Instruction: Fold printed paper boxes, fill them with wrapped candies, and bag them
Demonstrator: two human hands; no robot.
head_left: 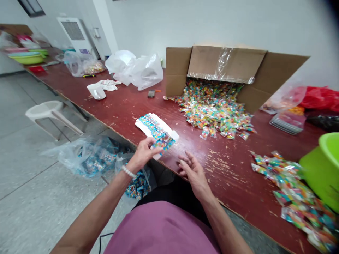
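My left hand (pixel 144 153), with a beaded bracelet at the wrist, pinches a flat blue printed packet (pixel 164 141) between thumb and fingers. Under and behind it, a fanned row of similar blue printed pieces (pixel 148 122) with white edges lies on the red table near its front edge. To the right, my right hand (pixel 192 169) hovers at the table edge, fingers loosely bent and apart, holding nothing. Small clear-wrapped colourful candies (pixel 217 113) spill out of a cardboard box (pixel 227 63) lying on its side beyond my hands.
More wrapped candies (pixel 299 187) lie at the right beside a green tub (pixel 320 169). Plastic bags (pixel 137 70), a white scoop-like container (pixel 96 91) and a small dark object (pixel 151 94) sit farther back. On the floor are bags of blue packets (pixel 97 158) and a white stool (pixel 45 109).
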